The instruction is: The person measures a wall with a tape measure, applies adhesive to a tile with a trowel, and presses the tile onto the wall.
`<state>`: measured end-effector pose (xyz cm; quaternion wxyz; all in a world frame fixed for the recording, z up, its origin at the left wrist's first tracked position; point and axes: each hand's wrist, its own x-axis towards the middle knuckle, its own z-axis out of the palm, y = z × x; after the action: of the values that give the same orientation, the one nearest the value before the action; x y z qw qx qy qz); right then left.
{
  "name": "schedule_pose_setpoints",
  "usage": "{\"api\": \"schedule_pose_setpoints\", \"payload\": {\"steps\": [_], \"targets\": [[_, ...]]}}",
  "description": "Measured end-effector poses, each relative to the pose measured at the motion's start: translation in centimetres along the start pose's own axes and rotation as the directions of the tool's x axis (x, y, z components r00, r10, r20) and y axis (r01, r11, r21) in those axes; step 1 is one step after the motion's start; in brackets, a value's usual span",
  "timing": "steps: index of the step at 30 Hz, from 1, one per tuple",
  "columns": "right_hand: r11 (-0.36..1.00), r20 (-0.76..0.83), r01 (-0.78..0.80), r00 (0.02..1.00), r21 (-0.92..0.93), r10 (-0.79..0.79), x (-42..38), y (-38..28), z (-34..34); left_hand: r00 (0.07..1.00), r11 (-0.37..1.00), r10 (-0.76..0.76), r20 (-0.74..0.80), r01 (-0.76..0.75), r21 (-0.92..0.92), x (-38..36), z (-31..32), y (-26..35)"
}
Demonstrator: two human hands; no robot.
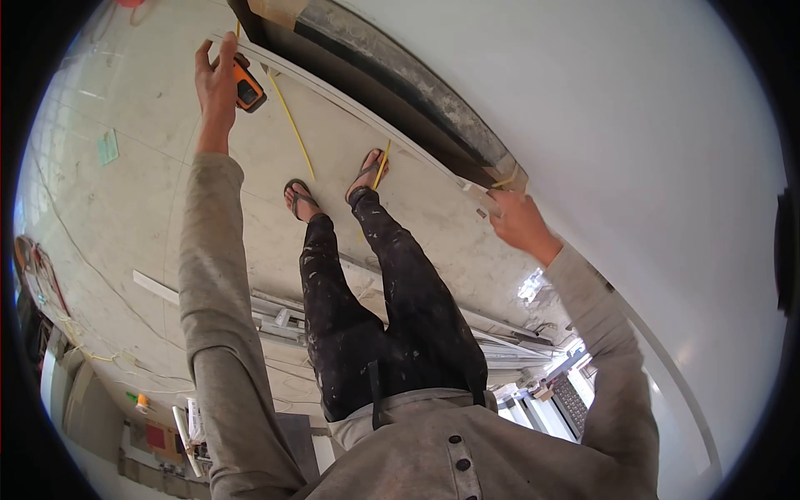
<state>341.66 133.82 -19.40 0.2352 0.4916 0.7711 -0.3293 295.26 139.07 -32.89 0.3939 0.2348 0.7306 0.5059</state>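
Note:
My left hand is raised at upper left, closed around an orange and black tape measure, its thumb up at the end of a long thin white strip. Yellow tape hangs in a loop below the strip, passing near my right foot. At the strip's other end my right hand is closed, with its fingertips at the corner of a dark, worn beam. A short yellow piece shows by those fingers. Exactly what they pinch is partly hidden.
A large smooth white surface fills the right side. Long metal profiles lie on the floor behind my legs. A cable crosses the dusty floor at left. A pale green scrap lies there too.

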Motion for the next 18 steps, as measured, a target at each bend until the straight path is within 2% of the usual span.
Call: {"api": "schedule_pose_setpoints", "payload": {"steps": [1, 2, 4, 5, 7, 9, 10, 13, 18], "targets": [[0.997, -0.053, -0.075, 0.996, -0.031, 0.074, -0.4, -1.4, 0.1, 1.0, 1.0, 0.002, -0.001, -0.002, -0.012, -0.1, 0.3, 0.4], [0.997, -0.054, -0.076, 0.996, -0.032, 0.075, -0.6, -2.3, 0.2, 1.0, 1.0, 0.006, 0.001, -0.006, -0.022, -0.1, 0.5, 0.8], [0.973, -0.153, -0.224, 0.965, -0.061, 0.212, -0.7, -3.3, 0.6, 1.0, 1.0, 0.025, -0.004, -0.025, -0.015, 0.3, 0.6, 0.6], [0.971, -0.153, -0.23, 0.964, -0.058, 0.22, -0.5, -3.3, 0.8, 0.999, 0.999, 0.041, -0.008, -0.041, -0.008, 0.5, 0.8, 0.5], [0.983, -0.203, -0.171, 0.967, -0.063, 0.155, -0.2, -3.2, 1.1, 1.0, 1.0, 0.022, 0.009, -0.022, -0.015, 0.8, 0.7, 0.3], [0.979, -0.172, -0.179, 0.972, -0.1, 0.16, 1.4, -3.7, 1.2, 1.0, 1.0, 0.001, 0.012, -0.001, -0.015, 0.9, 0.7, 0.2], [0.979, -0.145, -0.158, 0.98, -0.129, 0.139, 2.4, -3.6, 1.4, 1.0, 1.0, 0.008, 0.008, -0.008, 0.004, 0.5, 0.8, 0.1], [0.984, -0.212, -0.093, 0.976, -0.155, 0.059, 2.6, -3.5, 1.5, 0.997, 0.997, 0.079, 0.009, -0.079, -0.001, 0.8, 0.9, -0.5], [0.998, -0.235, 0.017, 0.971, -0.064, -0.032, 3.5, -2.7, 0.2, 0.999, 0.999, 0.05, 0.013, -0.05, -0.009, 0.8, 1.7, 0.2]]}}
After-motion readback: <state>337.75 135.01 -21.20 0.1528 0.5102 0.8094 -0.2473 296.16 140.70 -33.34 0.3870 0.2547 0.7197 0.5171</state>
